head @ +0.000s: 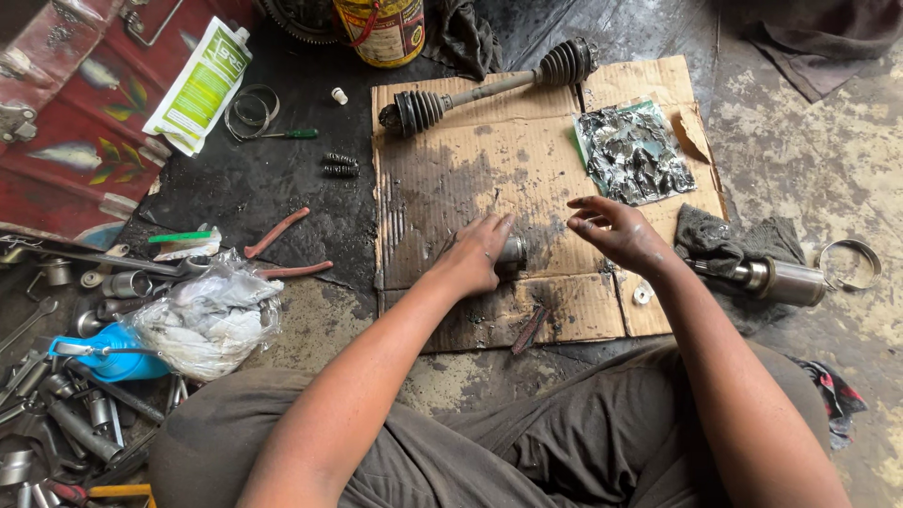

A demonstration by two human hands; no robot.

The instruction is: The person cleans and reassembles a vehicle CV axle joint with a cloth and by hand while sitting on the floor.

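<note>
I sit cross-legged at the near edge of the greasy cardboard sheet, my knees just short of it. My left hand lies palm down on the cardboard's near half, fingers curled loosely over a small metal cylinder that pokes out from under my fingertips; I am touching it, though whether I truly grip it I cannot tell. My right hand hovers just to the right of that cylinder, above the cardboard, fingers bent and spread, smeared black with grease and holding nothing.

A small white ring lies on the cardboard's near right corner. Just off its right edge a dark rag lies against a steel joint housing, with a metal clamp ring beyond that. Off the cardboard's left edge sit a crumpled plastic bag and red-handled pliers.

Farther up the cardboard, toward its right side, a torn foil packet lies open, full of dark grease. Across its far edge rests a drive shaft with a ribbed rubber boot at each end.
</note>
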